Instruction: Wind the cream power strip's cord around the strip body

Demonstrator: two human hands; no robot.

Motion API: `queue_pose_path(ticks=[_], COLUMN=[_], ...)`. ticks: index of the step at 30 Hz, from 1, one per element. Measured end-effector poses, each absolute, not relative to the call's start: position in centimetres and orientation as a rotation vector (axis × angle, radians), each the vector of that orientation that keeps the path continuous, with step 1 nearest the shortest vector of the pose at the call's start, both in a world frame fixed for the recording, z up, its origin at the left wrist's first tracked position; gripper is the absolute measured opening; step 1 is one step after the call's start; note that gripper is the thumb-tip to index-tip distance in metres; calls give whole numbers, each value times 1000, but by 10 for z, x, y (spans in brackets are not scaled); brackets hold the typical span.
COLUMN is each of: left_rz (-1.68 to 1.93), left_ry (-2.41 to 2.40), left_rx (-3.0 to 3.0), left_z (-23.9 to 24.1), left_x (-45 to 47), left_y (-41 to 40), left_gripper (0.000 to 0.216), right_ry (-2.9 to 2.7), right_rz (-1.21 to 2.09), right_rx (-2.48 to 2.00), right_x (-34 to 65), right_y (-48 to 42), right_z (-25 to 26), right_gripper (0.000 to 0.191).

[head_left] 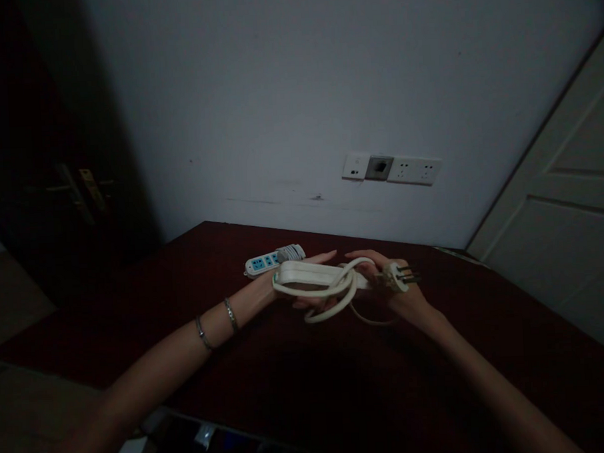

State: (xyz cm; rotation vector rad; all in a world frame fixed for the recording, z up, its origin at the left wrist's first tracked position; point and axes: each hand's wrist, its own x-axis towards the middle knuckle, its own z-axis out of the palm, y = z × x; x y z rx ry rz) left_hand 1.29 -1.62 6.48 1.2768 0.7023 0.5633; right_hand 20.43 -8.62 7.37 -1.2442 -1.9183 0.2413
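Observation:
A white power strip (pixel 307 274) is held above the dark red table, its own cord looped loosely around one end. My left hand (pixel 315 302) is closed round the strip from the left, its thumb stretched along the far side and its fingers beneath. On the right, my right hand (pixel 403 302) closes on the white cord (pixel 343 310) near the strip's right end. The three-pin plug (pixel 397 276) sticks out to the right in front of that hand. Some of the right fingers are hidden behind the cord and plug.
Behind my left hand, a second power strip (pixel 263 263) with blue sockets and a grey cord wound round it lies on the table (pixel 207 250). Wall sockets (pixel 414 171) sit above the table's back edge. Dark door at left, pale door (pixel 571 195) at right.

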Motion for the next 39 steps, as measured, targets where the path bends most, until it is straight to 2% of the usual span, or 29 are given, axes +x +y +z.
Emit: queue_pose_path(ticks=[3, 6, 9, 14, 18, 20, 22, 27, 32, 37, 39], left_rz=[362, 510, 601, 1030, 1369, 1366, 1243, 827, 1029, 1094, 1072], left_ry=[767, 718, 549, 632, 715, 732, 772, 568, 470, 465, 485], left_rx=[1187, 1128, 1057, 1118, 1232, 1252, 1223, 1047, 912, 1043, 1091], left_z=[62, 69, 79, 91, 84, 74, 63, 48, 46, 34, 30], left_x=[6, 5, 4, -1, 8, 18, 30, 54, 59, 43, 35], left_y=[-21, -31, -41, -44, -41, -42, -45, -52, -39, -20, -17], left_gripper=[45, 50, 45, 33, 50, 63, 66, 38, 29, 42, 48], right_ry=[-1738, -1620, -1501, -1357, -1210, -1176, -1161, -1203, -1314, -1285, -1260], right_rz=[153, 58, -17, -34, 97, 151, 184, 248, 345, 568, 552], right_rx=[-1349, -1411, -1423, -1362, -1345, -1361, -1352, -1318, -1305, -1251, -1245], right_x=[202, 208, 222, 241, 236, 231, 224, 210, 207, 222, 231], right_y=[-82, -77, -72, -67, -64, -62, -60, -55, -56, -57, -56], right_z=[63, 58, 55, 45, 39, 39, 41, 45, 47, 59, 67], right_gripper=[39, 37, 35, 33, 34, 35, 36, 36, 40, 41, 40])
